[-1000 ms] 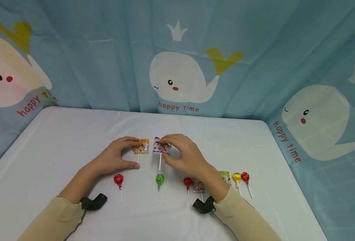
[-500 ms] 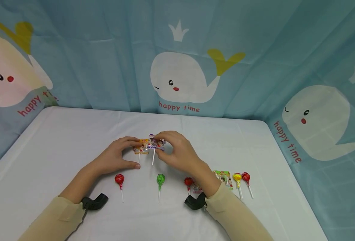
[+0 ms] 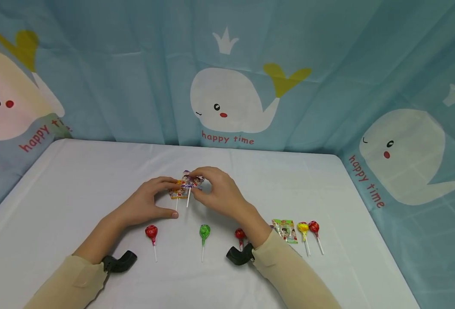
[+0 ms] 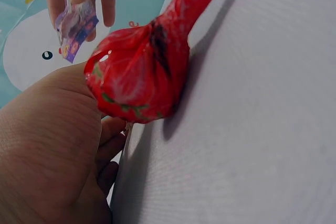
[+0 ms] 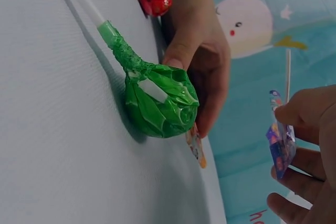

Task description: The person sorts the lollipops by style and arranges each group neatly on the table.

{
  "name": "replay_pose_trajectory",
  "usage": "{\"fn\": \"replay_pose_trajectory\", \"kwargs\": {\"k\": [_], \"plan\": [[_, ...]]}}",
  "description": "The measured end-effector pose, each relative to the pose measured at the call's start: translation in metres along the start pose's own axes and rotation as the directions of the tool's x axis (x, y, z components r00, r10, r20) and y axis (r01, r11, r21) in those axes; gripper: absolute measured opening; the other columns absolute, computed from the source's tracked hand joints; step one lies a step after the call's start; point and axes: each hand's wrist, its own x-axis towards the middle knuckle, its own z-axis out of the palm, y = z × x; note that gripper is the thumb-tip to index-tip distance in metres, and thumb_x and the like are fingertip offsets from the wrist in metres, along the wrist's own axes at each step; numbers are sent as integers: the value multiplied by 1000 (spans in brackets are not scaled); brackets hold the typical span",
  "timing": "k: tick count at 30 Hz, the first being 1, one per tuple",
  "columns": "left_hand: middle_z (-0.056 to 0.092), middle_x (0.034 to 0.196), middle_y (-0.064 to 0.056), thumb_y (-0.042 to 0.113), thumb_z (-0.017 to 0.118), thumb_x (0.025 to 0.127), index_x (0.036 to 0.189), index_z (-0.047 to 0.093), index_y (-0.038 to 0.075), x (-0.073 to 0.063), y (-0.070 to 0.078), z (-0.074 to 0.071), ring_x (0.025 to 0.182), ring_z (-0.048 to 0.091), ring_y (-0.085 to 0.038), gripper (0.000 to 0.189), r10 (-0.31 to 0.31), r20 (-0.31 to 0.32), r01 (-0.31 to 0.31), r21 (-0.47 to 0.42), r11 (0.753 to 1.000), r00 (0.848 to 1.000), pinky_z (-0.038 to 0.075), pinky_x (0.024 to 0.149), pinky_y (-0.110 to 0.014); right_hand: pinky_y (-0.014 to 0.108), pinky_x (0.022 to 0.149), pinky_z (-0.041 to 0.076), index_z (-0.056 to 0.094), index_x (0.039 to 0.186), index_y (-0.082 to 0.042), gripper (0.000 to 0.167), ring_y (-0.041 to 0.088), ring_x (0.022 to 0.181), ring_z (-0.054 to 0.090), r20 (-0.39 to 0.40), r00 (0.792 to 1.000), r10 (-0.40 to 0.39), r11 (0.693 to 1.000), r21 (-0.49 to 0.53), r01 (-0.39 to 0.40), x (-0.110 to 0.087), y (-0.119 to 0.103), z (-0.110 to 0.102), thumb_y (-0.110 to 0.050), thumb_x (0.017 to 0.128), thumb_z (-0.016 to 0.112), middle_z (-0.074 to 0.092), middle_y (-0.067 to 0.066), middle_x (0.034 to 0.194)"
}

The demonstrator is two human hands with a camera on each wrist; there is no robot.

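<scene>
A green-wrapped lollipop [image 5: 160,103] fills the foreground, lying on the white cloth [image 5: 47,145]. Behind it is the left hand [image 5: 197,51], an orange-edged wrapper [image 5: 196,148] just by its fingers; a red lollipop [image 5: 154,1] lies near that wrist. At the right edge, the right hand [image 5: 321,153] pinches a purple-wrapped lollipop [image 5: 282,145] before a blue backdrop [image 5: 247,98].

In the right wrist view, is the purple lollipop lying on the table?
No, the right hand pinches the purple lollipop, clear of the table.

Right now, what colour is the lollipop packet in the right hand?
The packet is purple with multicoloured print, best seen in the right wrist view.
</scene>
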Motion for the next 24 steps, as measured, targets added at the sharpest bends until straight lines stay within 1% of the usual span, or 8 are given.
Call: {"fn": "replay_pose_trajectory", "kwargs": {"k": [4, 11, 16, 24], "plan": [[57, 157, -7, 45, 100, 78, 144, 70, 14, 0, 1, 0, 151, 45, -40, 79, 2, -8, -2, 4, 1000, 1000, 35, 121, -71, 33, 111, 52, 74, 133, -14, 35, 12, 127, 65, 14, 999, 29, 1000, -10, -29, 3, 1, 4, -13, 99, 80, 73, -3, 135], [56, 158, -7, 45, 100, 78, 146, 69, 15, 1, 3, 1, 151, 44, -39, 80, 0, -14, 0, 5, 1000, 1000, 35, 120, -72, 35, 114, 51, 73, 136, -14, 36, 14, 132, 64, 82, 992, 94, 995, -44, -91, 7, 6, 9, -16, 101, 79, 73, -3, 136], [56, 158, -8, 43, 100, 79, 146, 70, 15, 2, 4, 0, 151, 43, -41, 78, 5, -19, -5, 4, 1000, 1000, 34, 120, -73, 36, 116, 50, 72, 138, -11, 39, 17, 133, 64, 108, 987, 117, 992, -62, -111, 8, 10, 13, -15, 100, 78, 73, 0, 137], [56, 159, -7, 46, 100, 78, 145, 70, 17, -2, 2, 1, 152, 43, -40, 79, -12, -10, 12, 11, 1000, 1000, 34, 121, -72, 37, 117, 49, 70, 142, -9, 42, 18, 134, 64, 170, 973, 158, 986, -79, -146, 5, 20, 20, -16, 101, 77, 72, 2, 140]]}}
